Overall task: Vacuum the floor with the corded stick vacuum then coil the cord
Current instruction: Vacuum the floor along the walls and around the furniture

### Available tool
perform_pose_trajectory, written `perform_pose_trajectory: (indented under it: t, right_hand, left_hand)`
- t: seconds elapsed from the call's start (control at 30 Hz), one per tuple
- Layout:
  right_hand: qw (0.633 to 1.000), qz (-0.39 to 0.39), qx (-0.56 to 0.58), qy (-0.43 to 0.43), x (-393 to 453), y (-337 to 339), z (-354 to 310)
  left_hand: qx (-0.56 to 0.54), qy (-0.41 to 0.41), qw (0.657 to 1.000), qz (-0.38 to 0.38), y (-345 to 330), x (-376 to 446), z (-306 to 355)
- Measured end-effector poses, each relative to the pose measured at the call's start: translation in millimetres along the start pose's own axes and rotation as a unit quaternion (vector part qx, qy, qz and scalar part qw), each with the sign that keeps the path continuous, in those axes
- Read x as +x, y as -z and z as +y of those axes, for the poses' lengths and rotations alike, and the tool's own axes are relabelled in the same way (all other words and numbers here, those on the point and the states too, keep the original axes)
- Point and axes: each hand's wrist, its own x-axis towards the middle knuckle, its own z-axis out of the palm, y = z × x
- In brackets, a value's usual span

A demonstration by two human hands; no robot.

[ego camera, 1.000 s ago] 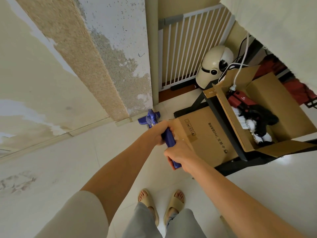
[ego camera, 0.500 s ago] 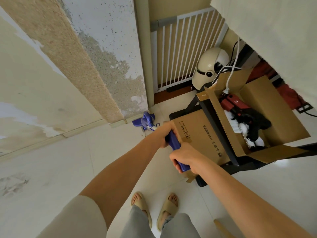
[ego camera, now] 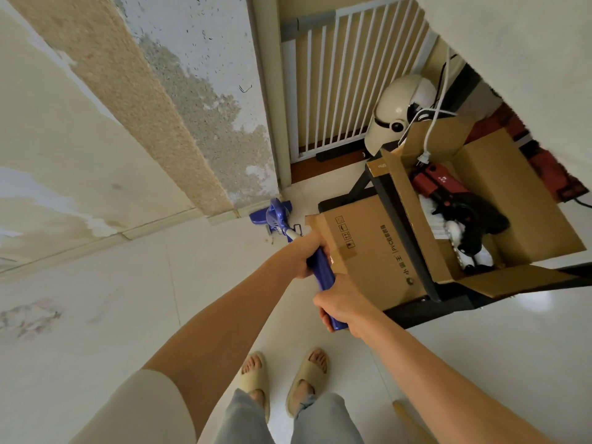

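We hold the blue stick vacuum (ego camera: pixel 322 274) with both hands, our left hand (ego camera: pixel 306 256) clenched round the handle higher up the shaft and our right hand (ego camera: pixel 344 304) gripping its near end. Its long axis slants away from us, down to the floor head (ego camera: pixel 270 213), which points at the base of the peeling wall (ego camera: pixel 179 100) beside a cardboard box (ego camera: pixel 368 251).

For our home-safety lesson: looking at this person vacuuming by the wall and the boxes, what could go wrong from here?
1. The vacuum head sits in the corner by the wall skirting; a hard push may knock it.
2. The left hand and handle are tight against the closed cardboard box; a swing could snag its flap.
3. A white cord dangles into the open box; catching it could pull things down.
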Motion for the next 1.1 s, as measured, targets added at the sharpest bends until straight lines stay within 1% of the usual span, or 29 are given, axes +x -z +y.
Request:
perform_pose_trajectory:
  t: [0.2, 0.43, 0.7, 0.83, 0.93, 1.1]
  right_hand:
    - [1.0, 0.001, 0.009, -0.002, -22, -25, 21]
    - [0.999, -0.032, 0.023, -0.005, -71, -63, 33]
    - [0.997, -0.019, 0.061, -0.033, -145, -152, 74]
    - [0.996, -0.026, 0.073, -0.036, -170, -181, 83]
    - [0.996, -0.028, 0.081, -0.035, -180, -189, 91]
    - [0.996, -0.017, 0.078, -0.036, -176, -185, 109]
  left_hand:
    - [0.026, 0.024, 0.999, -0.01, 10, -12, -26]
    - [0.04, 0.004, 0.999, 0.017, 36, -50, -66]
    - [0.049, 0.003, 0.999, 0.003, 95, -103, -152]
    - [0.059, 0.018, 0.998, -0.006, 120, -124, -176]
    - [0.055, 0.023, 0.998, -0.019, 127, -132, -188]
    - [0.056, 0.019, 0.998, -0.036, 118, -126, -199]
